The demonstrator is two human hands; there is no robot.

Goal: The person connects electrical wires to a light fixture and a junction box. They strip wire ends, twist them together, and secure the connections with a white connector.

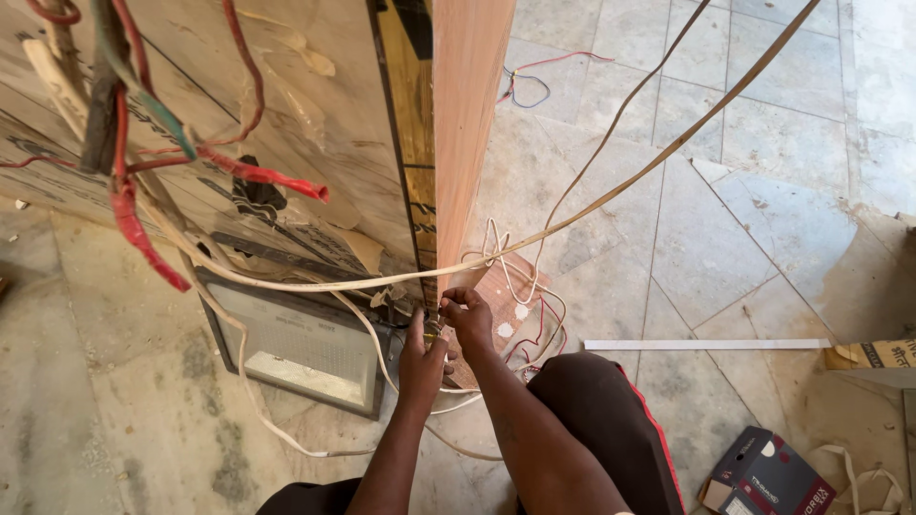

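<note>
2 hands (447,336) pinch thin wires (496,250) at the wooden panel's (469,114) base.

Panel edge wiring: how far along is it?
Looks done: white cable is strung across to the panel edge. In hand: left hand and right hand pinch something small at its base. Left: red wires hang with loose ends; flat lamp lies on the floor.

We see a dark maroon and navy carton (768,477) lying flat on the floor, well to the right of our right hand (469,319). A tan cardboard box (873,358) sits farther right, at the frame's edge, partly cut off.
</note>
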